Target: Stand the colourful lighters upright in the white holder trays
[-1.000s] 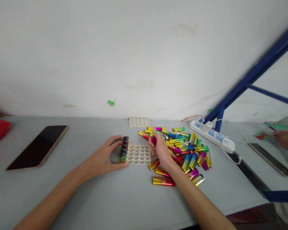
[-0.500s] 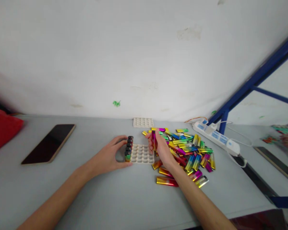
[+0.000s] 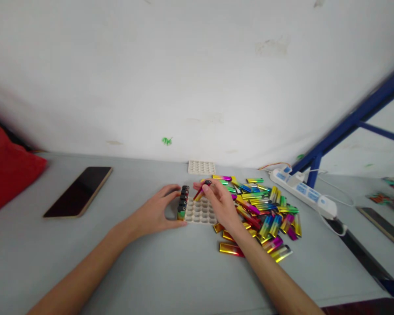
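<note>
Watching remotely, I judge that one row of upright black-topped lighters (image 3: 183,206) is done along the off-white cupped tray (image 3: 200,213), left hand (image 3: 157,210) clasping its ends, right hand (image 3: 220,201) pinching a tilted red-gold lighter (image 3: 198,194) above, many shiny multicoloured lighters (image 3: 256,205) left loose.

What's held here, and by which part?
The right hand holds a lighter near its black top. The left hand curves around upright lighters; its grip is unclear.

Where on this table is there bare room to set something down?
The smooth grey tabletop is bare between the forearms, in front of the nearer pitted cream tray, and between the flat black-screened slab and the left hand. It's crowded on the right: shiny multicoloured lighters lie heaped beside the white plastic power strip.
</note>
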`<action>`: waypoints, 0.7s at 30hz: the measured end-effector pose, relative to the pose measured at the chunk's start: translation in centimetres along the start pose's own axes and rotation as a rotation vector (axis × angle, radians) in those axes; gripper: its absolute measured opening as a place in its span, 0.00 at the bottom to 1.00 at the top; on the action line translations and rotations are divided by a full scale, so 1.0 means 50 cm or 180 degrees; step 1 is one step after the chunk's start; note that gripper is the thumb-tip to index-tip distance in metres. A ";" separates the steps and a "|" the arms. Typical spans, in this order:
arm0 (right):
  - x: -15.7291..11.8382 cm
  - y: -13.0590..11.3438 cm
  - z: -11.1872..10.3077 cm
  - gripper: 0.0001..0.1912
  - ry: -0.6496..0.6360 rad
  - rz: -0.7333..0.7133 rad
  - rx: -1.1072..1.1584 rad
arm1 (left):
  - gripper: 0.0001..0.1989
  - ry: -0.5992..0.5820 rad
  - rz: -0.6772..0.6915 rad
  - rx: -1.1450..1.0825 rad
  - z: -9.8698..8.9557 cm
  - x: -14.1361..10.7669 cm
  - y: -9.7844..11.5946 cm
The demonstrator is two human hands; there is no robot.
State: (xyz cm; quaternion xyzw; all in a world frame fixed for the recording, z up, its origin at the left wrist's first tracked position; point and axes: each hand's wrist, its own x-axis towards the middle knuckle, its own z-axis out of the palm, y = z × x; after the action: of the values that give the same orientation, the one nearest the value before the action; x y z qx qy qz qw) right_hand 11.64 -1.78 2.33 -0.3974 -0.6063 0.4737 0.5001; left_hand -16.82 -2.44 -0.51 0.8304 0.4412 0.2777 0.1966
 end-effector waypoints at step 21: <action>0.010 0.040 -0.013 0.07 -0.0832 -0.1024 -0.2341 | 0.42 -0.0005 0.0051 -0.0021 0.009 -0.004 -0.020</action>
State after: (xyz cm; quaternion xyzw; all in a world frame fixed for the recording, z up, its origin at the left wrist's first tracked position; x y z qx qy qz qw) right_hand 12.20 -0.74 0.55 -0.3862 -0.8476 0.1880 0.3114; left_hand -17.26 -2.12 -1.51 0.8335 0.4335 0.2801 0.1976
